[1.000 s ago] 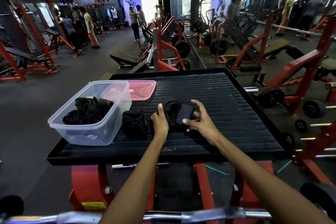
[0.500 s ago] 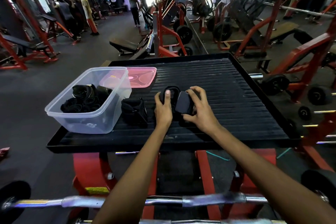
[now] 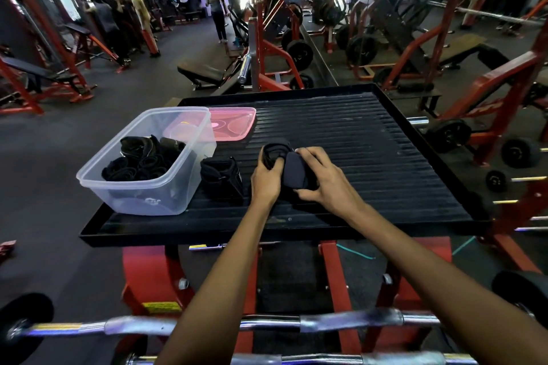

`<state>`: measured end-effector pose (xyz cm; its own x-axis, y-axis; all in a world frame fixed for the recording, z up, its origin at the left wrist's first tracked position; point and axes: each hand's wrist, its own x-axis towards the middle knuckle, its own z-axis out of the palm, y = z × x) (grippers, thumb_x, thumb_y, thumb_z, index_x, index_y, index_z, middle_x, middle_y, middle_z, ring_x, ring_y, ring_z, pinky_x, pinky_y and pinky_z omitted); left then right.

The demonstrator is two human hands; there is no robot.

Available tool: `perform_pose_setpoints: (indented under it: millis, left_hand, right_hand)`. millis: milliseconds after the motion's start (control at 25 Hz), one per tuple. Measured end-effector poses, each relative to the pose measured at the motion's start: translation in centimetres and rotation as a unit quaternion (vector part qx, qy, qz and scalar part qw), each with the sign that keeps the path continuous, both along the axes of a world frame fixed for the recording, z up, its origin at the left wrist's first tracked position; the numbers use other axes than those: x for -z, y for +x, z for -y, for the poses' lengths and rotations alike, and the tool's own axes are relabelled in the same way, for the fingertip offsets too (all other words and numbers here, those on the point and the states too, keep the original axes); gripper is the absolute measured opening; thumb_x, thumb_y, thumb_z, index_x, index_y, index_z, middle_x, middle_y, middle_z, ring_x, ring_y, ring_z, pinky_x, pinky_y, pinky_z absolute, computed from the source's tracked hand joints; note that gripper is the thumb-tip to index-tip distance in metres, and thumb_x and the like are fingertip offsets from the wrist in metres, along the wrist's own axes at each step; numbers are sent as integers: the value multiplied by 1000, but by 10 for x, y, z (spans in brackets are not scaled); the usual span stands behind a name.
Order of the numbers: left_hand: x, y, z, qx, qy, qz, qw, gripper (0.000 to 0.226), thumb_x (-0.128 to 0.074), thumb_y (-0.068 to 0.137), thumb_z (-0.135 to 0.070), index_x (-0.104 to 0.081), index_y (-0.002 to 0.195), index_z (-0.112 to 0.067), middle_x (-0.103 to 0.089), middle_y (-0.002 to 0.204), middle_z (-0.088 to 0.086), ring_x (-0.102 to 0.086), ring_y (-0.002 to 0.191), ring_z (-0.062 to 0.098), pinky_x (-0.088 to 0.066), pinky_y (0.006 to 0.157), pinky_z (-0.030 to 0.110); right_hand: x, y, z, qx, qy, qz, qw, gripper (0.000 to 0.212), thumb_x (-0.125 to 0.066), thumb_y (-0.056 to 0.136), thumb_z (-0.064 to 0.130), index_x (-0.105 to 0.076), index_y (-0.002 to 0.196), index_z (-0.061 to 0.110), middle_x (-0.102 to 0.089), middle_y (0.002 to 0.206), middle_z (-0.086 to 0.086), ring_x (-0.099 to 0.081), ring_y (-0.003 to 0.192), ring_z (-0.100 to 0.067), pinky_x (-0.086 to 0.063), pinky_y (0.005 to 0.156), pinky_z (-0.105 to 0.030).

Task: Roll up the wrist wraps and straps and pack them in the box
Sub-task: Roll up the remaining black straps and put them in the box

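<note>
The left hand (image 3: pixel 266 179) pinches the coiled loop end of a black lifting strap (image 3: pixel 274 151), while the right hand (image 3: pixel 324 179) clasps its padded part (image 3: pixel 295 172) against the ribbed black platform (image 3: pixel 370 157), probably to keep the roll tight. Just left lies a rolled wrap (image 3: pixel 221 176), not yet packed. Beyond it the clear plastic box (image 3: pixel 142 195) holds several rolls; its pink lid (image 3: pixel 234 123) lies behind. Nothing blocks the way to the box except that wrap.

Ribbed black platform (image 3: pixel 370 151), chrome barbell (image 3: pixel 207 324), red machines (image 3: pixel 489 89), perhaps six blurred gym-goers (image 3: pixel 218 6)
</note>
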<state>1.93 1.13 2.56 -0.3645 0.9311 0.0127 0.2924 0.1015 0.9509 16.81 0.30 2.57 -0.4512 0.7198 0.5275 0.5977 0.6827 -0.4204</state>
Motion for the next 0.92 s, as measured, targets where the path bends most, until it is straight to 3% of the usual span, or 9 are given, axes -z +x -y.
perform_pose_setpoints:
  millis: [160, 400, 600, 680, 760, 840, 920]
  left_hand:
    - [-3, -2, -3, 16, 3, 7, 1000, 46, -55, 90, -31, -46, 135, -26, -62, 123, 6, -57, 113, 24, -41, 87, 27]
    - [3, -6, -3, 3, 26, 23, 999, 50, -63, 86, -27, -46, 132, -27, -62, 124, 5, -58, 113, 23, -45, 96, 30]
    - [3, -8, 1, 83, 58, 58, 993, 53, -57, 90, -29, -41, 140, -22, -45, 138, 9, -43, 128, 19, -32, 104, 24]
    - [3, -5, 4, 101, 63, 17, 993, 49, -48, 96, -31, -36, 143, -23, -40, 140, 8, -37, 132, 17, -24, 103, 19]
    - [4, -3, 6, 115, 87, -15, 989, 47, -40, 99, -35, -36, 144, -23, -40, 143, 6, -36, 134, 15, -23, 105, 20]
    - [3, -2, 5, 106, 113, -5, 988, 43, -31, 101, -35, -42, 140, -22, -44, 143, 4, -39, 133, 16, -26, 108, 23]
    - [6, -3, 1, 65, 115, 38, 990, 40, -26, 102, -33, -50, 132, -20, -54, 134, 4, -49, 125, 20, -36, 104, 29]
  right_hand:
    - [-1, 1, 0, 18, -9, -18, 1000, 81, -80, 69, 21, -40, 138, 7, -41, 134, -4, -53, 110, -16, -37, 87, -16]
    - [-1, -1, 3, -19, 16, -11, 1000, 79, -81, 71, 22, -41, 137, 5, -45, 130, -7, -36, 97, 9, -32, 84, -3]
    - [5, -2, -2, 53, -21, -21, 998, 84, -77, 77, 17, -29, 146, 10, -40, 126, -6, -47, 83, -6, -42, 76, -17]
    - [6, -1, -5, 75, -60, -52, 994, 86, -76, 78, 13, -25, 147, 9, -38, 130, -11, -53, 100, -17, -39, 88, -14]
    - [4, 0, -5, 70, -138, -85, 984, 85, -74, 80, 15, -22, 147, 9, -30, 139, -15, -44, 119, -24, -34, 99, -17]
    - [2, -1, -8, 67, -166, -120, 976, 77, -68, 85, 16, -24, 147, 7, -29, 137, -13, -42, 114, -17, -33, 101, -16]
    - [4, -3, -13, 68, -191, -208, 957, 56, -58, 91, 11, -36, 142, 4, -36, 128, -8, -51, 96, -11, -45, 96, -24]
